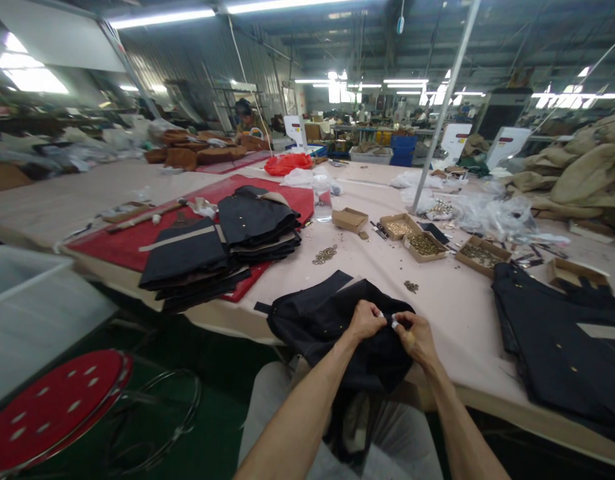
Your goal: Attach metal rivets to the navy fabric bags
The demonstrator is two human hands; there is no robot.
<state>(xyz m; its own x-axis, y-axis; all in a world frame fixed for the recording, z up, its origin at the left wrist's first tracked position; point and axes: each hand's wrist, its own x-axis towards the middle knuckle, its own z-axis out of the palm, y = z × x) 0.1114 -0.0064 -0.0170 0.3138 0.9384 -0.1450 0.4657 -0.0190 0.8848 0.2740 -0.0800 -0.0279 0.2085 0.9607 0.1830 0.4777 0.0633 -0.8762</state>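
A dark denim garment (321,319) lies over the near edge of the work table (452,313) and hangs into my lap. My left hand (366,320) and my right hand (412,335) meet on top of it, both closed in a pinch on a fold of the fabric. Fingertips of both hands wear white tape. A small heap of metal buttons (412,287) lies just beyond my hands, and another heap of buttons (326,254) lies farther left.
Stacks of dark garments (222,250) rest on a red mat (122,243) at left. More dark pieces (562,340) lie at right. Several cardboard boxes of metal hardware (424,245) and a clear bottle (322,198) stand behind. A red stool (52,407) is lower left.
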